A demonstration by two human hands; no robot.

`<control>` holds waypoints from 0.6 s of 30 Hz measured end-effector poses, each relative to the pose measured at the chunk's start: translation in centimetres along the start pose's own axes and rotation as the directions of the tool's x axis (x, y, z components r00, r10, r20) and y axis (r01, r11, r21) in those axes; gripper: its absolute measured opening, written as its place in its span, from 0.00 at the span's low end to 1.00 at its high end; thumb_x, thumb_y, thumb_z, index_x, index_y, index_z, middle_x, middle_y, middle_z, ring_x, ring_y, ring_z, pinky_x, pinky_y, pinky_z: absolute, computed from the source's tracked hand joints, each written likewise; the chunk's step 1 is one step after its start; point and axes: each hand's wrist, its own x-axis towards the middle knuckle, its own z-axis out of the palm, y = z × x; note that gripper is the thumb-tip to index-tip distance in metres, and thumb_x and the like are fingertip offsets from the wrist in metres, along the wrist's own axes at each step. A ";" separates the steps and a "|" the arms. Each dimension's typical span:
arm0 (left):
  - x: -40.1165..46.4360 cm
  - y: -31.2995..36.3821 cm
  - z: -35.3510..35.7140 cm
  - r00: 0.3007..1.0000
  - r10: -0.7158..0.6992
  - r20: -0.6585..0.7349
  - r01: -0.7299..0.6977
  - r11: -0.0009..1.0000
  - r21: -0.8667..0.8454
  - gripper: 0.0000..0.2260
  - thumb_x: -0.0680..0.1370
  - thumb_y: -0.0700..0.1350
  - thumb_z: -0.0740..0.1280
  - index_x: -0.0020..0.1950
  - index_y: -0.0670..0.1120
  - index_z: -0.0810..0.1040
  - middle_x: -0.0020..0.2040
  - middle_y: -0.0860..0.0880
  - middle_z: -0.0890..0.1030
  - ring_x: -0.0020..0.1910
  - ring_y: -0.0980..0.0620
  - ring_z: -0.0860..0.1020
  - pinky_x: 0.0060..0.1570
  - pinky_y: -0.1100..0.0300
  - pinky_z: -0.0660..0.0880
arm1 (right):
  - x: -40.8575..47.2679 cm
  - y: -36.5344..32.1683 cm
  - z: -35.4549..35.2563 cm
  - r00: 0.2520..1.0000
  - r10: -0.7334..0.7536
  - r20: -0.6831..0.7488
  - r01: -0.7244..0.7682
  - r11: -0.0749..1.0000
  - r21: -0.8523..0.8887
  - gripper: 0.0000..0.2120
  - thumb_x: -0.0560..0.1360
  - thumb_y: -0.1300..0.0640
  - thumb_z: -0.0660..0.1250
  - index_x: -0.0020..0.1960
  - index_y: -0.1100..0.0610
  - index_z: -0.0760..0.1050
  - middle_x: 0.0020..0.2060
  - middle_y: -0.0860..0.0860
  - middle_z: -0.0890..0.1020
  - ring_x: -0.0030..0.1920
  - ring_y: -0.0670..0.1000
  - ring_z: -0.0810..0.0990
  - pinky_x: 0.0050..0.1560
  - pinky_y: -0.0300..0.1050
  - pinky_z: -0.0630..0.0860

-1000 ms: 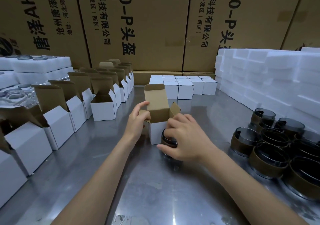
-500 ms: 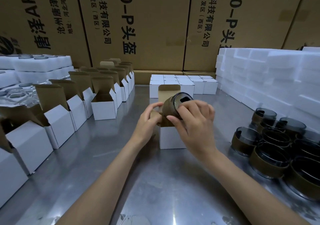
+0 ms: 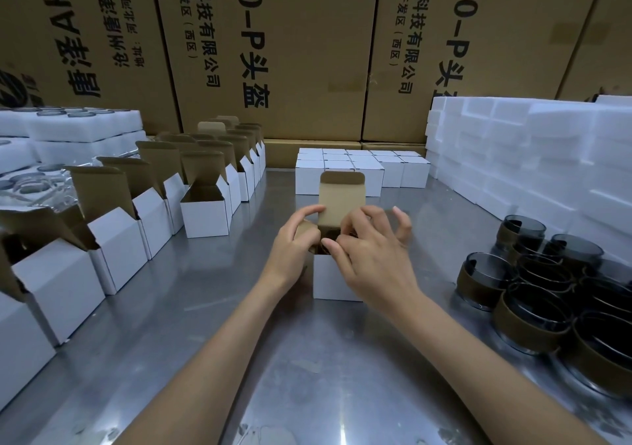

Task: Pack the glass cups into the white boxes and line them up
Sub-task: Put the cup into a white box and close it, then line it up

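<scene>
The left hand (image 3: 294, 249) holds the side flap of the open white box (image 3: 333, 278) at mid-desk (image 3: 191, 325). The right hand (image 3: 372, 256) hovers over the opening, fingers loosely spread and holding nothing. A glass cup (image 3: 326, 247) sits inside, barely visible.

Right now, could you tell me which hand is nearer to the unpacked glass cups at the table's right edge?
Right. The right hand is over the open white box, on the side toward the glass cups; the left hand holds the box's far side.

I see a white box (image 3: 333, 278) upright mid-counter, brown lid flap raised, a dark cup barely visible inside. Sleeved glass cups (image 3: 533, 294) cluster right; closed white boxes (image 3: 362, 170) line the back.
</scene>
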 end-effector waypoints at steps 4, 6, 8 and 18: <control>0.0 0.0 0.0 1.000 0.020 -0.004 -0.020 1.000 0.002 0.19 0.68 0.44 0.58 0.57 0.50 0.76 0.31 0.53 0.71 0.31 0.58 0.69 0.35 0.67 0.70 | 0.0 -0.1 -0.1 1.000 0.024 0.004 -0.024 0.998 0.062 0.24 0.78 0.45 0.55 0.31 0.51 0.81 0.41 0.45 0.77 0.56 0.51 0.73 0.64 0.52 0.52; -0.1 0.0 -0.1 1.000 0.028 0.001 -0.028 1.000 0.014 0.19 0.68 0.44 0.58 0.58 0.51 0.75 0.34 0.48 0.70 0.33 0.56 0.69 0.37 0.64 0.69 | 0.2 0.0 -0.5 0.991 0.134 -0.005 -0.131 0.970 0.203 0.23 0.78 0.46 0.54 0.34 0.50 0.82 0.44 0.44 0.78 0.58 0.48 0.70 0.64 0.50 0.50; -0.3 0.0 -0.1 0.999 0.042 0.011 -0.042 0.999 0.016 0.20 0.70 0.45 0.57 0.61 0.52 0.74 0.37 0.46 0.71 0.36 0.57 0.70 0.41 0.65 0.69 | 0.6 0.4 -1.1 0.947 0.320 -0.017 -0.287 0.871 0.399 0.20 0.78 0.47 0.51 0.41 0.47 0.81 0.48 0.42 0.76 0.59 0.42 0.66 0.63 0.45 0.51; -0.2 0.6 -0.6 0.968 -0.247 -0.035 0.221 0.914 -0.339 0.18 0.82 0.50 0.53 0.71 0.53 0.71 0.63 0.41 0.78 0.64 0.42 0.74 0.70 0.42 0.62 | -0.5 2.6 0.6 0.605 0.359 0.710 -0.731 -0.104 0.675 0.18 0.79 0.51 0.61 0.68 0.49 0.69 0.67 0.47 0.72 0.67 0.47 0.70 0.70 0.50 0.64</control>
